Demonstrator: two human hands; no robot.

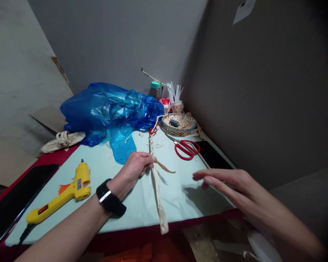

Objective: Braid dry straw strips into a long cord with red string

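Braided fiber cord (152,143) runs up the middle of the table (98,193), which has a pale green cover over red cloth. Beyond the left hand it passes beside the basket and bends upward in front of the white straws, ending in a dark tip; two unbraided strips leave the fingers, a wide pale one towards the near edge and a narrow brown one to the right.

A crumpled blue plastic bag (106,109) covers much of the far left. The left hand (140,163), a black watch (110,198) on its wrist, pinches the cord between thumb and finger. The right hand (224,182) hovers over the right side, loosely open and holding nothing.

At the left lie a glossy black slab (22,196) and, next to it, a yellow glue gun (71,191). Near the back, a shallow woven basket (183,129) holds a dark thread spool (174,123); red-handled scissors (184,149) lie in front of it. Behind stand a green-lidded jar (155,91) and a patterned paper cup (177,106) of white straws (175,92).
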